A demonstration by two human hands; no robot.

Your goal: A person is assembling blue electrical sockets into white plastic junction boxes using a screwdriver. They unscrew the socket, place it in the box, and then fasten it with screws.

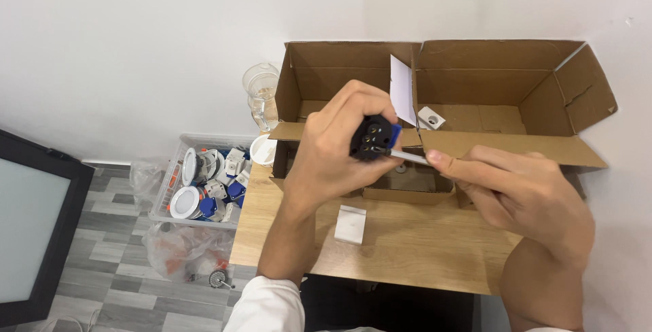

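Note:
My left hand [333, 152] is raised over the wooden table [407, 250] and grips a small black and blue electrical part [372, 137], its black face with metal contacts turned towards me. My right hand [516, 193] holds a thin metal tool [407, 157] whose tip touches the part's side. A small white rectangular piece [351, 224] lies on the table below my left hand.
Two open cardboard boxes [489, 74] stand at the table's back against the white wall, with a white part [431, 117] inside. A glass jug [261, 97] stands at the left corner. On the floor, a clear bin [204, 179] holds round white lamps and blue-white parts, beside plastic bags [183, 250].

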